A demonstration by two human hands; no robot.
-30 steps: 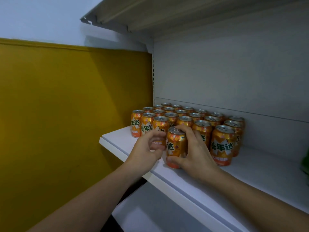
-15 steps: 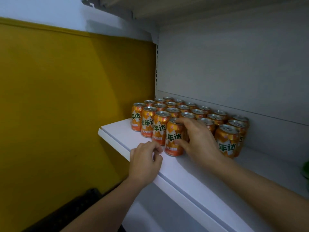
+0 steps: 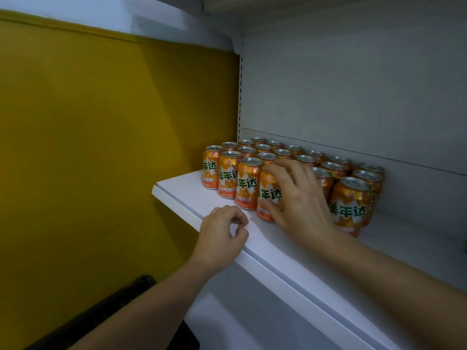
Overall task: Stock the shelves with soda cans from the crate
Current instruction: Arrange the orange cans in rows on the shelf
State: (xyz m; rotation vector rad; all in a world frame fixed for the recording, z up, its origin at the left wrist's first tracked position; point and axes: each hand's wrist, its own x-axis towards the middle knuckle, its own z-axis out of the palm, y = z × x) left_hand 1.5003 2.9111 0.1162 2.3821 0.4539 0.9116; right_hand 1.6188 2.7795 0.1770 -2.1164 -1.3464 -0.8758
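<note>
**A:** Where is the can, and how are the hands placed?

**B:** The front can (image 3: 268, 195) is stood upright on the white shelf (image 3: 278, 253), fourth in the front row and touching the neighbour can (image 3: 246, 184) on its left. It is clasped by the right hand (image 3: 300, 198), with the thumb across the lower label and the fingers over the rim. The left hand (image 3: 222, 234) is rested on the shelf lip, loosely curled, and nothing is held in it.

**A:** What is advised for the step?

**B:** It is judged to be seating and facing.
- The base should be set flat and the can lined up with the front row.
- The label should be turned outward before the grip is let go.
- The cans behind should not be knocked.
- A gap is left between this can and the lone can (image 3: 350, 205) at the right, and it is presumably to be filled later.

**A:** Is any writing legible?

**B:** Green characters 美年达 are read on a white band on the orange cans (image 3: 264, 148). On the front can only 年达 is shown beside the thumb. The smaller print beneath is too small to be read
</note>
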